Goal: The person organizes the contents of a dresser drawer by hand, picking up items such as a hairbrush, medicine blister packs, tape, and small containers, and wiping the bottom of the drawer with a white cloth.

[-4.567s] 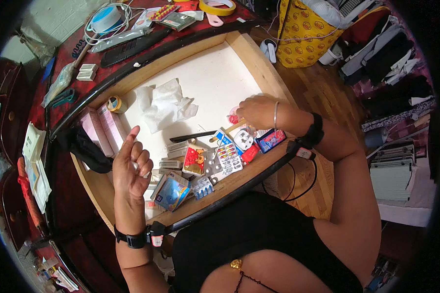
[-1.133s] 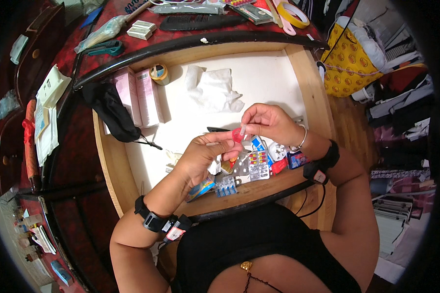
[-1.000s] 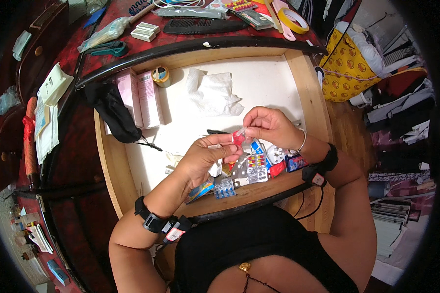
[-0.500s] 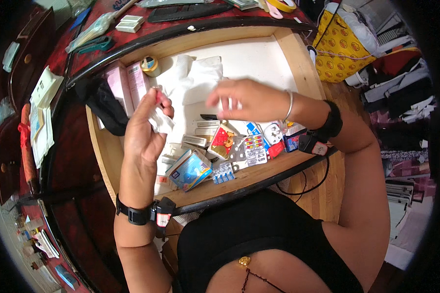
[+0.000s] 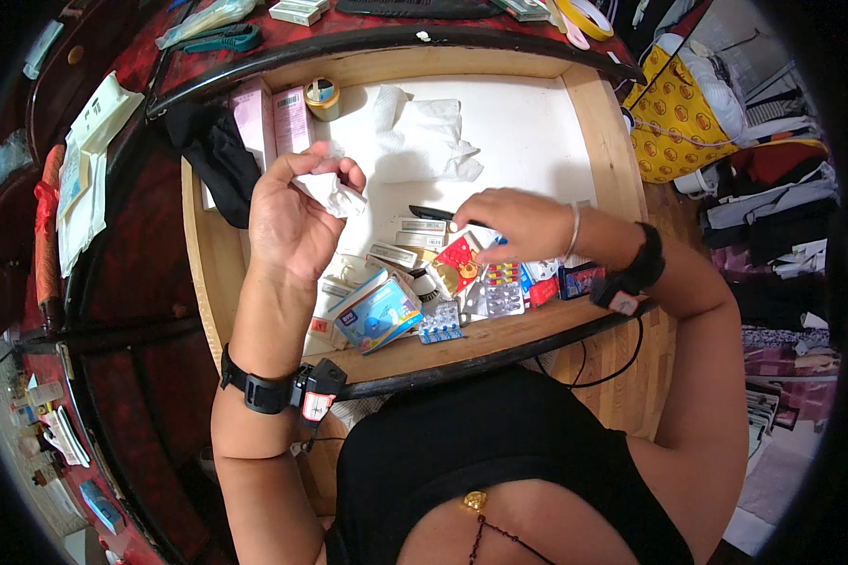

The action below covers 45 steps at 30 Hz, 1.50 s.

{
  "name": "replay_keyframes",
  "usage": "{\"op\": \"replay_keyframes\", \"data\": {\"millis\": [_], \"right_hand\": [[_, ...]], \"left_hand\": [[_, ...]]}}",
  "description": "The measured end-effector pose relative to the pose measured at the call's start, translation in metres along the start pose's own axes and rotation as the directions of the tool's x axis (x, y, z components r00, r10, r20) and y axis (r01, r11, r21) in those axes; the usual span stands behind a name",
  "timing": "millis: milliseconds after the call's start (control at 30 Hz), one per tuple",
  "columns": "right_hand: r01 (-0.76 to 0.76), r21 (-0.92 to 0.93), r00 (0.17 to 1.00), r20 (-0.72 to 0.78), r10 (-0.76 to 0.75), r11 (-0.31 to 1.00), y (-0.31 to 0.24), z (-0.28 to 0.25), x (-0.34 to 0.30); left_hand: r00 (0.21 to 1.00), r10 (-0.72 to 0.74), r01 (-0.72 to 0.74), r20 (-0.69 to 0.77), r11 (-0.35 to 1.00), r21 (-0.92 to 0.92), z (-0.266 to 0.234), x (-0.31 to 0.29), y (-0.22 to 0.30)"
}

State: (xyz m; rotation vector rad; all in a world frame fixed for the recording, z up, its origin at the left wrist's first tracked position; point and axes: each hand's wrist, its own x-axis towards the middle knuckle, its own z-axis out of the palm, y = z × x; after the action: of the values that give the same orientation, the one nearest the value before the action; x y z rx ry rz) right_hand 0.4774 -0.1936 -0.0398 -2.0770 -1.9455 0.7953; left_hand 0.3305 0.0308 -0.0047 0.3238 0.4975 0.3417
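Note:
A crumpled white tissue [image 5: 334,194] is held in my left hand [image 5: 297,221], palm up with fingers curled round it, above the left side of an open wooden drawer [image 5: 203,273]. My right hand [image 5: 523,222] reaches down over the drawer's middle, its bent fingers on the right end of a slim black object [image 5: 432,215]; the grip itself is partly hidden. Below that hand lie a red card with a bear [image 5: 457,264], blister packs of pills [image 5: 504,290] and small white boxes [image 5: 422,228]. Farther back, white tissue sheets [image 5: 424,137] lie on the drawer bottom.
A blue box [image 5: 379,311] and a silver-blue blister pack [image 5: 440,322] sit by the drawer's front edge. Pink boxes [image 5: 292,121], a gold-lidded jar [image 5: 322,98] and black cloth [image 5: 219,160] occupy the back left. A yellow bag [image 5: 674,132] stands to the right.
My right hand has come down from above the tissue sheets to the slim black object. The left hand still holds its tissue, palm turned more upward. The view has shifted slightly.

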Motion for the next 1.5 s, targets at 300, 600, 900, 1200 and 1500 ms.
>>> {"op": "replay_keyframes", "data": {"millis": [300,600,900,1200,1500], "right_hand": [[0.06,0.324,0.982,0.153,-0.115,0.944,0.01,-0.025,0.007],[-0.559,-0.21,0.773,-0.483,0.412,0.802,0.083,-0.067,0.03],[-0.038,-0.379,0.989,-0.149,-0.02,0.925,0.052,-0.024,0.069],[-0.099,-0.212,0.995,0.008,0.103,0.972,0.031,-0.006,0.031],[-0.249,0.024,0.887,-0.394,0.238,0.968,0.08,-0.073,0.034]], "left_hand": [[0.985,0.154,-0.125,0.081,0.949,-0.291,-0.005,-0.004,0.023],[0.986,0.151,-0.133,0.064,0.965,-0.226,-0.001,-0.001,0.029],[0.994,0.113,-0.112,-0.005,0.979,-0.17,-0.012,0.005,0.034],[0.994,0.097,-0.103,-0.05,0.986,-0.129,-0.005,0.004,0.023],[0.999,0.051,-0.051,0.001,0.998,-0.047,-0.014,0.008,0.021]]}}
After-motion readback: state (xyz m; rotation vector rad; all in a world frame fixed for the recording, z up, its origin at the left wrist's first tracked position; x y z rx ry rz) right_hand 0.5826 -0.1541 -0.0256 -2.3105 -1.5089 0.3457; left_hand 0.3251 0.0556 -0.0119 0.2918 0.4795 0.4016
